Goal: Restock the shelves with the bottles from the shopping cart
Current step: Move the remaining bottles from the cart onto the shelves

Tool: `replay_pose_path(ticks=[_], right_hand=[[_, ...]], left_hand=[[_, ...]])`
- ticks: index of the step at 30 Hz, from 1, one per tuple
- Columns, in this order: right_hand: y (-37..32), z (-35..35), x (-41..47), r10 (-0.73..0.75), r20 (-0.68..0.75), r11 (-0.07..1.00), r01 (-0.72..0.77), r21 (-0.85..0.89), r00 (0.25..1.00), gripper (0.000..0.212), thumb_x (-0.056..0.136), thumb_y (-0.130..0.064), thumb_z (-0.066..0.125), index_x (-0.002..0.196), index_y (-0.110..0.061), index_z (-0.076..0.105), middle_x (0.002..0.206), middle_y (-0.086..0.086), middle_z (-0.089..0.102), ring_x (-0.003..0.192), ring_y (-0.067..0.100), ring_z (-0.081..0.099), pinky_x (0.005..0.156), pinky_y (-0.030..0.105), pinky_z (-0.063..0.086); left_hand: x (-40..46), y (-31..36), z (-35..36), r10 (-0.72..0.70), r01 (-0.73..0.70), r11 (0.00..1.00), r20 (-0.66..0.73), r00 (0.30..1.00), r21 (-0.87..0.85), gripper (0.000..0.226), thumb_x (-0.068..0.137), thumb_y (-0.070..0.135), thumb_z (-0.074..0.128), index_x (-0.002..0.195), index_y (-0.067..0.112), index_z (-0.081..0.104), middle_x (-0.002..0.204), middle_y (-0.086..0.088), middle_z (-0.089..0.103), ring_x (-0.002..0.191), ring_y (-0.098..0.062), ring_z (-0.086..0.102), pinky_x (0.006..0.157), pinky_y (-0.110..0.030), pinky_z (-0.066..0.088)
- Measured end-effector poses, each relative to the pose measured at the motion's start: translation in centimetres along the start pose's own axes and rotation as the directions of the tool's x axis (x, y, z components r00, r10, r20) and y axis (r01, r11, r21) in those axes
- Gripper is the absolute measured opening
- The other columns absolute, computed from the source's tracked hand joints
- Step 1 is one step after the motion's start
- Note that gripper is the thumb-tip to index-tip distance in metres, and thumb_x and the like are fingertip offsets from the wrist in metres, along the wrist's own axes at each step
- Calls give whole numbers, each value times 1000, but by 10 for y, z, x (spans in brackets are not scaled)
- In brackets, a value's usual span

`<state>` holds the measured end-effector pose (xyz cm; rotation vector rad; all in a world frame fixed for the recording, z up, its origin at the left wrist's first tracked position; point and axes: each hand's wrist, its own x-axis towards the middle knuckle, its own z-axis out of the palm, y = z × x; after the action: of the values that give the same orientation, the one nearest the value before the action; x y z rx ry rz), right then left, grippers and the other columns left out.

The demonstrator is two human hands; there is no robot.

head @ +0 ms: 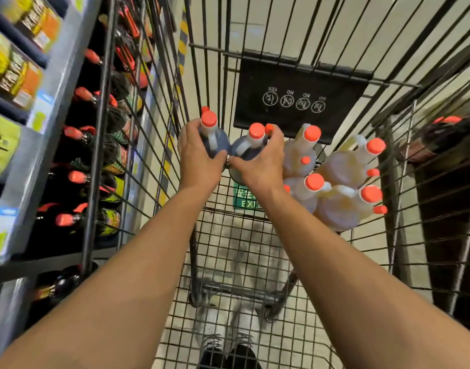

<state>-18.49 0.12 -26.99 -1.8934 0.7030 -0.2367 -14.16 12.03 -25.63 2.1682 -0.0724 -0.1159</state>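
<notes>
Inside the wire shopping cart (244, 251) stand two dark bottles with orange caps at the far end. My left hand (198, 153) grips the left dark bottle (215, 139) around its shoulder. My right hand (260, 161) wraps the right dark bottle (248, 146), fingers near its cap. To the right lie several pale yellow bottles (337, 169) with orange caps, leaning against each other. The shelf (76, 145) on the left holds rows of dark bottles with orange-red caps.
A black sign panel (297, 102) hangs on the cart's far wall. Boxed goods (13, 70) fill the upper left shelves. Another dark bottle (447, 129) rests on a shelf at the right. My shoes (226, 326) show through the cart floor.
</notes>
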Motion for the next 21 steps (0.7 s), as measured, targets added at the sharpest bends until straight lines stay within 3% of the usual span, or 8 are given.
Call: replay_pose_path(ticks=[2,5,7,10,13,17,19,21], right_hand=[[1,3,-1,9,17,1000,-9,16,1000,101,64,-19,90,144,-16,29,135,5,41,127,21,43,109,32,38],[1,6,-3,7,40,1000,-7,0,999,101,64,-18,88,143,-18,26,130,2,44,122,21,48,106,37,43],[0,6,-4,10,34,1000,-10,-9,999,98,61,-20,85,139,-23,27,126,2,48,117,22,52,102,41,47],[0,9,-9,3,6,1000,-3,-10,1000,93,58,-23,82,134,-24,29,122,4,51,112,23,55,97,44,50],[1,12,-12,3,9,1000,-3,5,1000,93,60,-21,82,134,-22,27,123,4,49,113,24,55,97,44,49],[-1,13,-11,10,42,1000,-10,2,999,95,60,-19,82,136,-22,26,125,2,47,115,23,53,99,39,48],[-1,14,-12,4,43,1000,-4,11,999,96,61,-16,82,140,-16,28,127,2,45,118,23,51,99,31,44],[-1,14,-13,-5,36,1000,5,1,999,97,61,-18,81,142,-15,28,131,4,45,120,24,50,102,31,43]], left_hand=[[1,-1,-3,-15,16,1000,38,999,-22,71,80,4,76,140,16,39,141,-5,48,133,-23,46,113,-41,38],[-1,0,-9,-53,55,998,85,995,-18,69,82,1,75,137,15,37,127,0,54,119,-18,53,97,-25,40],[-4,-3,-12,-39,37,999,89,995,24,71,78,2,78,134,15,36,120,3,53,115,-21,55,94,-28,43],[-6,-10,-16,-11,5,998,123,992,55,81,73,5,80,134,20,29,129,-4,52,118,-27,56,98,-44,51],[-8,-17,-20,26,-37,997,158,987,67,86,72,7,78,136,23,24,131,-9,49,119,-30,56,96,-51,52],[-6,-25,-26,40,-61,992,176,984,113,84,72,6,81,134,19,25,129,-9,52,117,-31,56,98,-48,51],[-6,-28,-29,45,-70,990,195,980,123,87,72,10,85,131,24,23,128,-6,52,117,-27,56,98,-44,50],[-8,-30,-29,51,-78,989,202,978,126,88,71,12,88,130,26,23,128,-3,52,117,-23,56,96,-36,48]])
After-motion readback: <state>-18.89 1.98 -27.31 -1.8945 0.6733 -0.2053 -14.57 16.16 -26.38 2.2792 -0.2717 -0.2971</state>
